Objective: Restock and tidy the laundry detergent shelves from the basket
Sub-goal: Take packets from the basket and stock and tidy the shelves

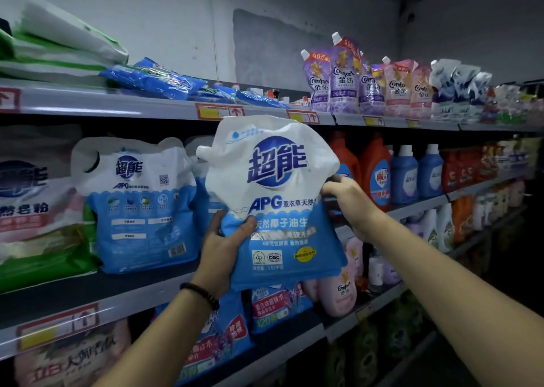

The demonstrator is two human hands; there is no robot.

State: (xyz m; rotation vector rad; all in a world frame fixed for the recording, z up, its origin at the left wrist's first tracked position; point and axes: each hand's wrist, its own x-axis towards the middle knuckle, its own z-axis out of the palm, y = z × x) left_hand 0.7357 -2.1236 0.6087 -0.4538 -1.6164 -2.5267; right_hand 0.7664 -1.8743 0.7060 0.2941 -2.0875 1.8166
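Upright 超能 detergent pouch point(276, 180) is held before the middle shelf point(141, 285); left grip point(225, 249) clasps its edge at 8 o'clock, right grip point(350, 201) grasps its side at 3 o'clock; matching pouch point(138, 207) stands at 9 o'clock

White-and-blue detergent pouch point(276, 198), upright, spout left, before the middle shelf point(123, 292).

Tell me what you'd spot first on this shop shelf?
The big white-and-blue soft plastic detergent pouch in the middle, gripped by the left hand low on its side and the right hand at its right edge. Behind it, a matching pouch stands on the middle shelf. Purple spouted pouches line the top shelf at right.
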